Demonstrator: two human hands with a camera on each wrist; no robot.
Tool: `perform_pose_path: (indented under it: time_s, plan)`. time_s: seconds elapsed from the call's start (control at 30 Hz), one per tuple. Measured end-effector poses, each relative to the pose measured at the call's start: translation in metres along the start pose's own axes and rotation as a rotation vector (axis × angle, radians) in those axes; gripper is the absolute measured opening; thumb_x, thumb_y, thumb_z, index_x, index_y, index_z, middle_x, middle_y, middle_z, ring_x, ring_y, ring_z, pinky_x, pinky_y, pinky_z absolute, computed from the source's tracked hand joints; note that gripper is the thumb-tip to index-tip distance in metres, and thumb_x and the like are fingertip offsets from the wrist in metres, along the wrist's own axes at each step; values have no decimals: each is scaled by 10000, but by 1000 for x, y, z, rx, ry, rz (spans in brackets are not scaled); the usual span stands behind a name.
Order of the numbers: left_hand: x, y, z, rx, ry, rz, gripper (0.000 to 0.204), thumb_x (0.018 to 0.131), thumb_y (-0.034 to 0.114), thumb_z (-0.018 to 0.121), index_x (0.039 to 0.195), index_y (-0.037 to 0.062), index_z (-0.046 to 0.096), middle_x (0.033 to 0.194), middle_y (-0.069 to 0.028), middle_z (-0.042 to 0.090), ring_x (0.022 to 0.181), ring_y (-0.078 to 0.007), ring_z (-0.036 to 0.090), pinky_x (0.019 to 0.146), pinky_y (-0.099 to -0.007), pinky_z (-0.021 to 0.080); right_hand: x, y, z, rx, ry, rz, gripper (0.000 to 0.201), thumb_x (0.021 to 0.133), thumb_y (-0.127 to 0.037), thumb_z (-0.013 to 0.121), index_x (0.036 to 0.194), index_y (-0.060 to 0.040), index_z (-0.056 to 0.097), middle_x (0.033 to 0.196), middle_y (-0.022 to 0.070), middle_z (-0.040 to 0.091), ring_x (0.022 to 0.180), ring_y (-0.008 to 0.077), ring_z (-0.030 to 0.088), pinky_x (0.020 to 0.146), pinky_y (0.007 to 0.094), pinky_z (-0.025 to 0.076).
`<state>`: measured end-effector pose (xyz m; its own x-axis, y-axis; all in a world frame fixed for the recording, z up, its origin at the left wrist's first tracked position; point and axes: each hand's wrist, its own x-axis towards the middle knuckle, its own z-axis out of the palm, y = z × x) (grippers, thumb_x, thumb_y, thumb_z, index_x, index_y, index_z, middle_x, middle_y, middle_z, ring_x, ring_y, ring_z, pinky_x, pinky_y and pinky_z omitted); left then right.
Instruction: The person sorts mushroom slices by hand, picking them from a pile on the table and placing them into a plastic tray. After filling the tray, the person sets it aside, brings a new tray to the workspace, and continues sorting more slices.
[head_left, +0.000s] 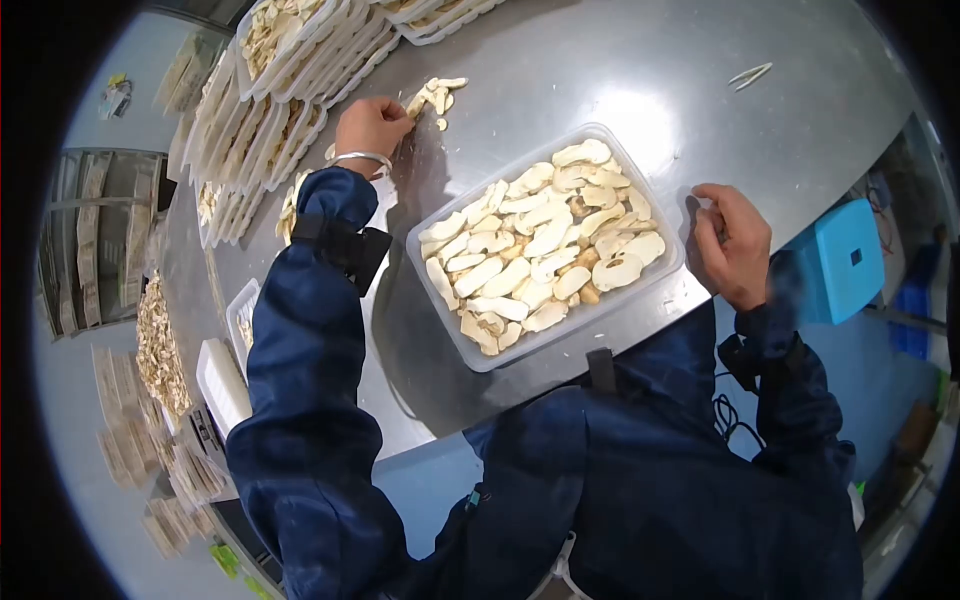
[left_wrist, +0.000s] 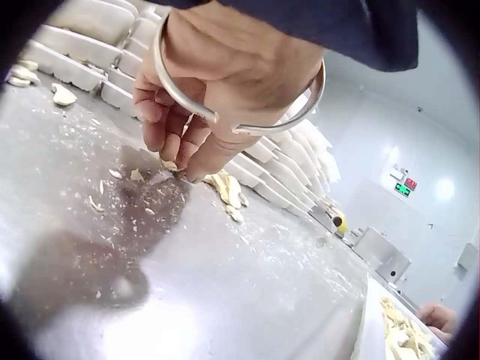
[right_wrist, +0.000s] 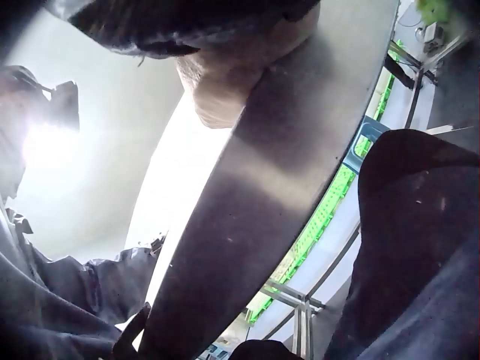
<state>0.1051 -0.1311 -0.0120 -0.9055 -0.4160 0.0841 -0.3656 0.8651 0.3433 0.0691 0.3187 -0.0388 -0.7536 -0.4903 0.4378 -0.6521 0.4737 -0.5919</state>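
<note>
A clear plastic tray full of pale mushroom slices sits at the near edge of the metal table. Beyond its left corner, my left hand reaches down to the tabletop beside a small heap of mushroom slices. The left wrist view shows its thumb and fingertips pinching a small pale mushroom piece at the metal surface. My right hand rests at the table edge, right of the tray, with fingers loosely bent and nothing in them. Only its wrist side shows in the right wrist view.
Stacked white trays of slices stand at the far left. Tweezers lie on the metal table at the far right. A blue box is beside the right arm. Crumbs dot the table under the left hand.
</note>
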Motion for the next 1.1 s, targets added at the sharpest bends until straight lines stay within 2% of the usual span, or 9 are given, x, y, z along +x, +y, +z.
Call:
perform_pose_path:
  time_s: [0.13, 0.27, 0.4, 0.47, 0.57, 0.67, 0.9, 1.0, 1.1]
  plan:
    - [-20, 9, -22, -126, -40, 17, 215, 738, 236, 728, 836, 44, 736, 709, -100, 699, 645, -228, 665, 650, -336, 518, 0, -2, -1, 1, -18, 32, 203, 804, -5, 615, 1005, -5, 640, 687, 107, 533, 566, 231, 508, 547, 349, 418]
    - [-80, 38, -46, -128, -31, 174, 140, 756, 154, 701, 796, 20, 697, 703, -104, 664, 617, -218, 638, 605, -315, 497, -1, 0, 0, 23, -9, 27, 202, 810, -7, 612, 1010, -14, 642, 675, 96, 517, 563, 218, 502, 547, 342, 415]
    - [-132, 67, -50, -88, -64, 288, 94, 742, 61, 691, 735, 23, 606, 706, -99, 572, 611, -256, 580, 567, -355, 451, -1, 0, 0, 15, -15, 10, 202, 814, -12, 610, 1014, -12, 641, 668, 93, 509, 561, 215, 499, 549, 337, 415]
    - [-142, 71, -50, -67, -87, 262, 88, 761, 51, 680, 765, 11, 602, 710, -56, 548, 618, -149, 516, 588, -283, 437, -1, 0, 0, -9, -22, 5, 202, 816, -15, 608, 1015, -11, 642, 663, 93, 506, 557, 213, 499, 548, 333, 417]
    - [-149, 71, -46, -56, -60, 273, 103, 747, 44, 679, 746, 12, 581, 699, -60, 537, 600, -162, 501, 573, -291, 430, -2, 4, 2, -9, -5, -3, 205, 819, -20, 605, 1020, -13, 647, 657, 90, 512, 551, 204, 502, 543, 329, 420]
    - [-161, 77, -47, -41, -75, 209, 119, 718, 67, 681, 713, 26, 569, 698, -107, 564, 626, -294, 566, 563, -384, 438, -3, 5, 2, -31, -10, -7, 208, 822, -24, 604, 1024, -14, 652, 654, 85, 518, 547, 191, 507, 538, 325, 422]
    - [-174, 83, -35, 69, -50, 262, 104, 725, 88, 647, 718, 45, 553, 730, -110, 553, 738, -320, 575, 643, -423, 461, -3, 6, 3, -28, -14, -13, 203, 830, -25, 604, 1026, -10, 653, 654, 78, 520, 548, 179, 506, 540, 318, 426]
    - [-171, 86, -30, 113, 24, 366, 136, 721, 73, 671, 727, 39, 539, 717, -102, 532, 690, -306, 556, 598, -403, 438, -2, 6, 2, -41, -26, -9, 200, 832, -23, 605, 1026, -9, 652, 654, 78, 520, 547, 179, 504, 540, 319, 426]
    - [-171, 88, -31, 150, 2, 384, 141, 733, 82, 678, 739, 37, 545, 726, -103, 539, 693, -298, 565, 601, -392, 445, -2, 6, 2, -40, -21, -16, 200, 832, -23, 607, 1027, -9, 651, 652, 79, 519, 545, 178, 502, 537, 321, 422]
